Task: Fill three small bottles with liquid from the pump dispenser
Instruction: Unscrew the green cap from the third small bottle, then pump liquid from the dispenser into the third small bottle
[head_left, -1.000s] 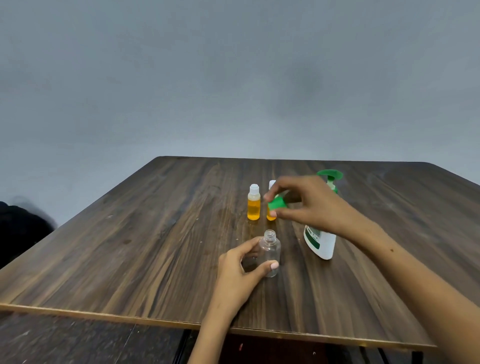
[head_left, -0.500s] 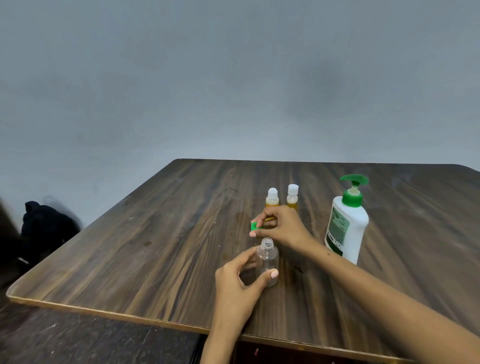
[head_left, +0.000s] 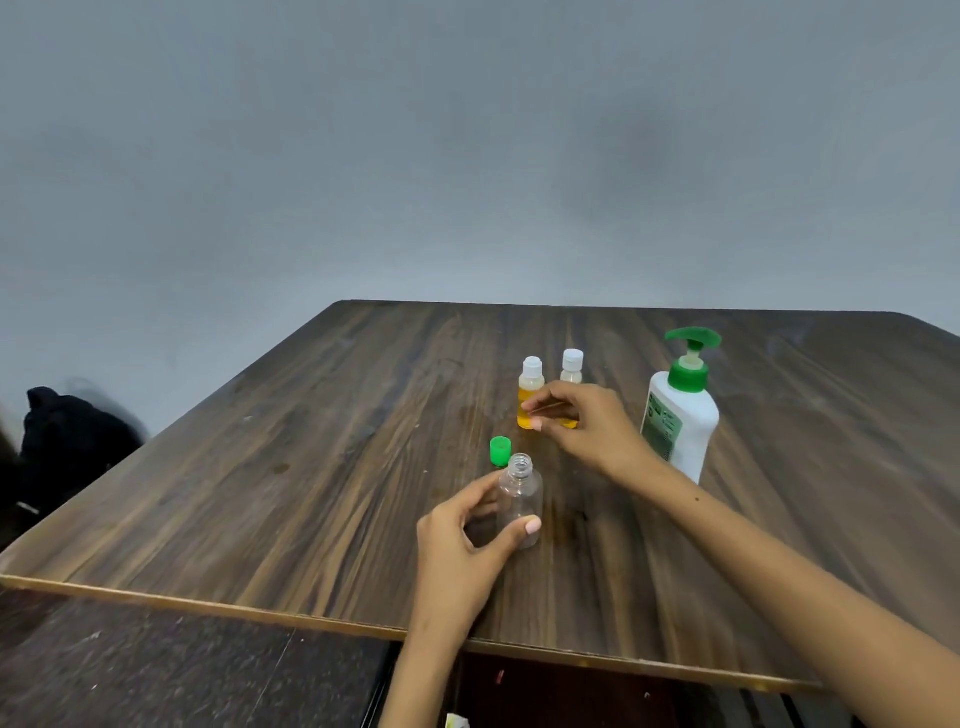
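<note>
Bottle (head_left: 521, 499), clear and empty, stands upright near our table's (head_left: 311, 467) front edge, our left hand (head_left: 467, 551) wrapped around it. Our right hand (head_left: 587, 426) hangs loosely curled, holding nothing; the pump dispenser (head_left: 680, 415) stands just to its right, so it's nearer.

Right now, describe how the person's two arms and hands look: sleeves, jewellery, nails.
Both forearms are bare up to the frame edge, no sleeves showing. No watch, bracelet or ring is visible on the left hand or the right hand. The nails that show carry pale pink polish, clearest on the left thumb.
</note>
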